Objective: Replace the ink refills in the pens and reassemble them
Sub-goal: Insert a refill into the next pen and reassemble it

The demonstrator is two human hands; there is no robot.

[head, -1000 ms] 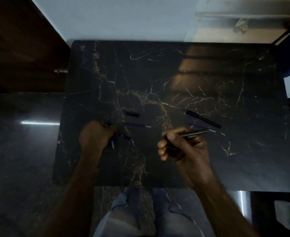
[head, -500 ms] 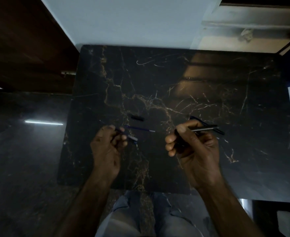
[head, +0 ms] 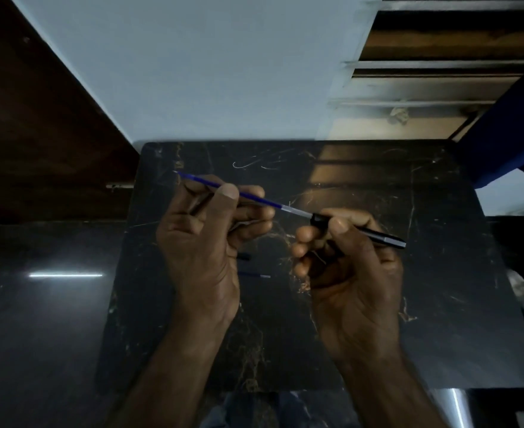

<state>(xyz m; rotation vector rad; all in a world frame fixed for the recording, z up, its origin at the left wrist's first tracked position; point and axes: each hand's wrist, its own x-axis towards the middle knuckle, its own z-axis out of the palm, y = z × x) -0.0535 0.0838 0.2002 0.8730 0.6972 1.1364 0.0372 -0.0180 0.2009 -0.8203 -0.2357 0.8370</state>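
My left hand (head: pixel 205 242) pinches a thin blue ink refill (head: pixel 256 199) between thumb and fingers, and its clear end meets the open mouth of a black pen barrel (head: pixel 359 231). My right hand (head: pixel 347 267) grips that barrel, which points up and left. Both hands are raised above the dark marble table (head: pixel 440 273). Between the hands, on the table, lie a small black pen part (head: pixel 244 256) and another blue refill (head: pixel 254 275), both partly hidden by my left hand.
A brown wooden door (head: pixel 38 118) stands at the left and a pale wall (head: pixel 192 72) behind the table. Window louvres (head: pixel 440 72) are at the upper right. My knees in jeans (head: pixel 254 409) show below the table's front edge.
My left hand has picked a blue refill up from the table and lifted it. Both hands have risen and come together, so that the refill's end now meets the barrel's mouth.
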